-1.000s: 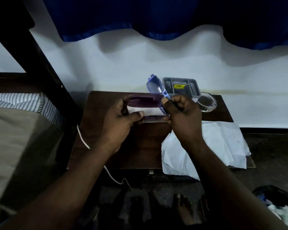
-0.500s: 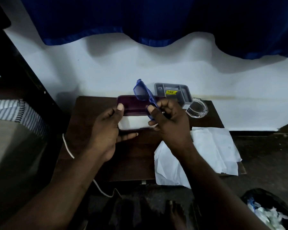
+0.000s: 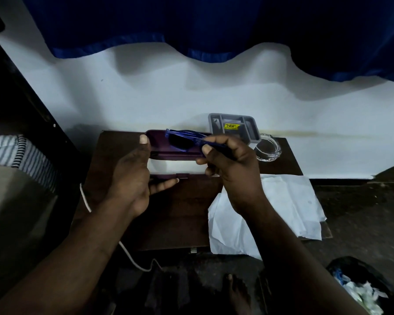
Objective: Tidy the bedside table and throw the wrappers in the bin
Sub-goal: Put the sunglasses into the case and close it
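Left hand (image 3: 132, 176) grips the purple case (image 3: 156, 142) by its left end, thumb up on the raised lid, fingers curled under the front edge of the base. Likely reason: it props the lid back so the white lining stays exposed.

Right hand (image 3: 232, 169) pinches the blue sunglasses (image 3: 182, 142) at one end between thumb and curled fingers. They lie lengthwise along the lid, just above the lining. This reads as lining them up to drop in. Case sits over the back of the bedside table (image 3: 173, 219).

White paper (image 3: 289, 208) lies flat on the table's right side and overhangs the front edge. Grey tray (image 3: 248, 130) leans against the wall. A clear glass dish (image 3: 268, 148) sits just beside it.

Bin (image 3: 350, 276) is on the floor at lower right, dark-lined, with crumpled wrappers (image 3: 359, 294) inside.

Hard to make out:
- The case's right end and the glasses' near arm are hidden behind the right hand.
- Cannot tell whether the glasses touch the lid.
- The tray's yellow label is unreadable.
- The bin is cut off by the frame corner.
- The light is dim, and the floor under the table is mostly dark.
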`<state>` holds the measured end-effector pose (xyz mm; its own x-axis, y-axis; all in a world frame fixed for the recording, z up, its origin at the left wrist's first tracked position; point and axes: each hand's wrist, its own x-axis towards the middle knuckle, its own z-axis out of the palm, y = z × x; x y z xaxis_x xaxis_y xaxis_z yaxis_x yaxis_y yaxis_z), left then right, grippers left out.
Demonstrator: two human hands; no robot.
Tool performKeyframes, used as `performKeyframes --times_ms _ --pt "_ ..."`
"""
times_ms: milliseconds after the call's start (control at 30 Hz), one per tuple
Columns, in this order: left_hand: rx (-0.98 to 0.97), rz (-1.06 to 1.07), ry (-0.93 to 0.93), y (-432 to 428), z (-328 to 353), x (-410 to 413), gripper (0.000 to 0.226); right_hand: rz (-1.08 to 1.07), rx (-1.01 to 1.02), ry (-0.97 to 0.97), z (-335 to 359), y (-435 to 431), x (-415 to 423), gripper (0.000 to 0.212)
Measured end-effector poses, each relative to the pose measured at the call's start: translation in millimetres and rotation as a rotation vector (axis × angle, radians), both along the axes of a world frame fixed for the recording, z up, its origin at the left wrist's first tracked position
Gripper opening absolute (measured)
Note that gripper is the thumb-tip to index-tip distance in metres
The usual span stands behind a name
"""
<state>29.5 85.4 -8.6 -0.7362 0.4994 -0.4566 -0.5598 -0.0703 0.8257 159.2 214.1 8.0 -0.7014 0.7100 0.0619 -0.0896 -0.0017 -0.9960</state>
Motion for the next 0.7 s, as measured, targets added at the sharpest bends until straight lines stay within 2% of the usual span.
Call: performKeyframes --times_ms 100,167,400,533,633,700 --pt "-0.013 0.002 0.007 -1 0 -2 0.049 0.039 -0.015 -0.027 1 0 1 0.019" --pt "-0.003 0.000 0.011 -1 -1 -1 0.048 0.077 -0.006 -0.057 0 -1 1 0.009" --pt "-0.035 -0.020 0.029 1 0 3 0.046 0.077 0.444 -0.231 -13 0 0 0.011" --pt "-0.039 -0.048 0.034 10 4 2 0.052 0.050 0.507 -0.258 -5 11 7 0.032" --pt "-0.061 -0.042 0.033 5 0 0 0.058 0.071 0.550 -0.296 -6 12 6 0.030" --pt "-0.061 -0.030 0.040 -1 -3 -1 0.054 0.072 0.548 -0.304 -9 8 4 0.027"
